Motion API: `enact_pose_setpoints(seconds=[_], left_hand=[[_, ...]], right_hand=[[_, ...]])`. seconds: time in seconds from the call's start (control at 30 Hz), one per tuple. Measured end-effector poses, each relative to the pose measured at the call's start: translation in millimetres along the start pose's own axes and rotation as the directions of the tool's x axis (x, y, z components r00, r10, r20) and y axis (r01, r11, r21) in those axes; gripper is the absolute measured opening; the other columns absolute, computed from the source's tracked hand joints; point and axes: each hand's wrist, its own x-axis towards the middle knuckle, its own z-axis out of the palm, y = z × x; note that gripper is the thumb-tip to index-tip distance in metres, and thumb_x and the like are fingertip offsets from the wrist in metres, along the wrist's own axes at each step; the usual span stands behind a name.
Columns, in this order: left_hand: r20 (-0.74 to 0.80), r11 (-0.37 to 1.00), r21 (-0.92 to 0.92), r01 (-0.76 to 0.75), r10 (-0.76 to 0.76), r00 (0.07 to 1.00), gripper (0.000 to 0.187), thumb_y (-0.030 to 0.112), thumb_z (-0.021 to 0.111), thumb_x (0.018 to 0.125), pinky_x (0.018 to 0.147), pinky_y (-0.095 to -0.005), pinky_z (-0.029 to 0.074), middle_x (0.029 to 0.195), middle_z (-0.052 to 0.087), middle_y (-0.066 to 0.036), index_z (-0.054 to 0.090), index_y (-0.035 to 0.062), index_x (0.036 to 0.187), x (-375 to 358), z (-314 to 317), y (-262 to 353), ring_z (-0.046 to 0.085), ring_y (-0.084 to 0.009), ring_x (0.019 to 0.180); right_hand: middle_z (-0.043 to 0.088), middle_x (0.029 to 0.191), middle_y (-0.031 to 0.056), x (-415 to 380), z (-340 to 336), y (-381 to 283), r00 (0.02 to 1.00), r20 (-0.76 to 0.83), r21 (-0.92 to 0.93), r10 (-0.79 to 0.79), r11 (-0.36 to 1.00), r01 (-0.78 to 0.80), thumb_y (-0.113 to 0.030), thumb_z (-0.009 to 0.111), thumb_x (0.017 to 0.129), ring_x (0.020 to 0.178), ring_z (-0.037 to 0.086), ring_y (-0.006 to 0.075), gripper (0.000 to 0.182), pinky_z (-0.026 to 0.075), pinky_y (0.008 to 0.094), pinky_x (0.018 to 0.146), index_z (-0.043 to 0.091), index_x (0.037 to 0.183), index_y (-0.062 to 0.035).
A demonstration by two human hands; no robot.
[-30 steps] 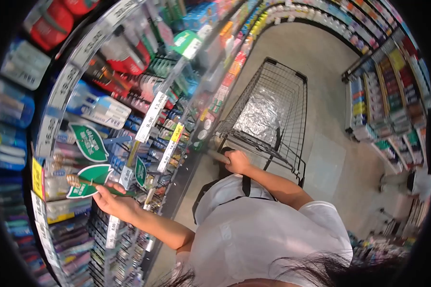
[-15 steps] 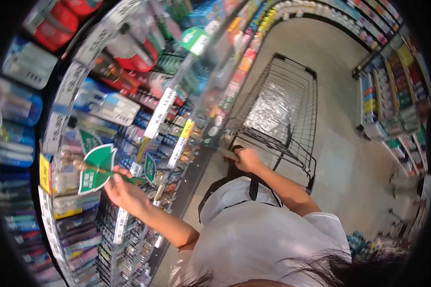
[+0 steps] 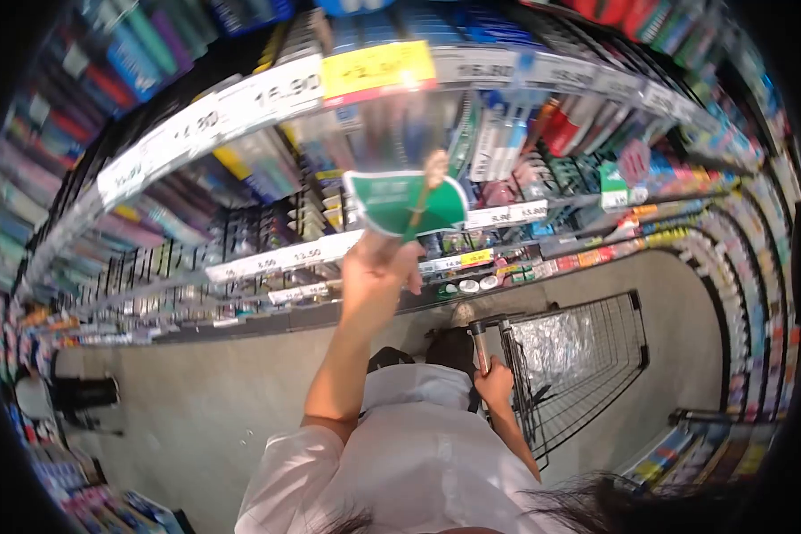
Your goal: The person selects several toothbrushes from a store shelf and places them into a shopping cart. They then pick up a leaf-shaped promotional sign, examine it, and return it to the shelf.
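Observation:
My left hand (image 3: 381,267) is raised before the shelves, its fingers closed round the lower end of a thin stick-like item (image 3: 418,209), green near the hand and tan at its knobbly top. Right behind the stick is a green sign with a white edge (image 3: 383,200); whether the two are joined I cannot tell. Lower and to the right, my right hand (image 3: 495,384) grips the handle (image 3: 480,345) of a black wire shopping cart (image 3: 596,365). The left hand is slightly blurred.
Curved shelves with packets and a white price rail (image 3: 285,84) stretch across the front. Inside the cart lies a shiny silvery item (image 3: 556,343). Another person (image 3: 84,392) is at the far left on the pale floor (image 3: 205,383). More shelving stands at the right.
The view has turned left, so shelves now span the front and the cart appears lower. My left hand still holds the stick, now more upright; my right hand stays on the cart handle.

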Motion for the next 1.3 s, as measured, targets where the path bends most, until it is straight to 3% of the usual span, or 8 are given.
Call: enact_pose_setpoints(seconds=[0.3,0.7,0.8,0.83,0.97,1.07,1.2,1.3], left_hand=[[-0.025,0.988,-0.103,-0.111,0.109,0.994,0.024,0.014,0.047,0.088,0.035,-0.0176,0.029,0.070,0.054,-0.007,0.050,-0.0026,0.105,-9,-2,-2,0.043,-0.0071,0.043],[-0.149,0.997,-0.072,-0.017,0.006,0.989,0.021,0.017,0.049,0.088,0.042,-0.0187,0.035,0.067,0.054,-0.004,0.054,-0.0007,0.099,-1,-19,-29,0.045,-0.0073,0.047],[-0.156,0.993,0.041,-0.108,0.113,0.981,0.020,0.016,0.050,0.088,0.055,-0.0206,0.042,0.068,0.055,-0.004,0.055,-0.0008,0.099,6,-21,-51,0.051,-0.0086,0.057],[-0.151,0.998,0.028,-0.055,0.059,0.987,0.021,0.010,0.052,0.085,0.070,-0.0246,0.043,0.080,0.057,-0.007,0.052,-0.0011,0.102,7,-23,-55,0.054,-0.0114,0.073],[-0.146,0.815,0.520,-0.256,0.380,0.913,0.035,0.001,0.057,0.076,0.077,-0.0306,0.041,0.103,0.050,-0.014,0.043,-0.0023,0.108,27,-27,-81,0.051,-0.0197,0.088],[-0.252,0.550,0.806,-0.220,0.654,0.713,0.036,0.000,0.059,0.071,0.078,-0.0346,0.040,0.098,0.048,-0.016,0.043,-0.0021,0.104,26,-7,-82,0.049,-0.0253,0.088],[0.028,0.541,0.707,-0.456,0.623,0.782,0.044,0.000,0.061,0.067,0.083,-0.0387,0.037,0.102,0.045,-0.018,0.041,-0.0031,0.106,25,16,-77,0.047,-0.0298,0.092],[-0.072,0.551,0.747,-0.371,0.622,0.780,0.048,0.002,0.062,0.070,0.087,-0.0366,0.037,0.104,0.047,-0.017,0.039,-0.0032,0.111,49,39,-70,0.049,-0.0279,0.094]], right_hand=[[0.056,0.064,0.0245,0,10,8,0.999,0.030,-0.004,-0.018,1.000,0.018,-0.014,0.058,0.059,0.063,0.056,0.0424,0.019,0.046,0.0473,0.061,0.051,0.069,0.0007],[0.053,0.059,0.0220,-1,-1,9,0.999,0.037,0.092,0.003,0.996,-0.007,-0.011,0.057,0.059,0.060,0.054,0.0408,0.016,0.042,0.0443,0.057,0.048,0.066,0.0000],[0.055,0.061,0.0222,1,-1,11,0.999,0.041,0.089,-0.001,0.996,-0.003,-0.011,0.057,0.058,0.061,0.055,0.0407,0.016,0.044,0.0448,0.057,0.049,0.066,-0.0005],[0.056,0.062,0.0222,1,-1,11,0.999,0.039,0.088,-0.004,0.996,0.001,-0.012,0.057,0.058,0.061,0.055,0.0407,0.016,0.045,0.0450,0.058,0.049,0.066,-0.0008],[0.056,0.063,0.0225,3,-5,9,0.999,0.048,0.096,0.006,0.995,-0.011,-0.012,0.058,0.058,0.062,0.055,0.0412,0.017,0.045,0.0449,0.058,0.049,0.066,-0.0008],[0.056,0.064,0.0224,3,-4,11,0.998,0.063,0.089,0.003,0.996,-0.009,-0.013,0.058,0.058,0.062,0.055,0.0412,0.018,0.045,0.0452,0.058,0.048,0.066,-0.0010],[0.057,0.066,0.0218,6,-2,14,0.996,0.083,0.084,0.013,0.996,-0.020,-0.014,0.058,0.058,0.064,0.055,0.0407,0.018,0.045,0.0460,0.060,0.049,0.067,-0.0016],[0.057,0.067,0.0215,7,-4,11,0.994,0.101,0.063,0.038,0.997,-0.044,-0.015,0.058,0.058,0.065,0.056,0.0402,0.018,0.045,0.0461,0.060,0.049,0.067,-0.0020]])
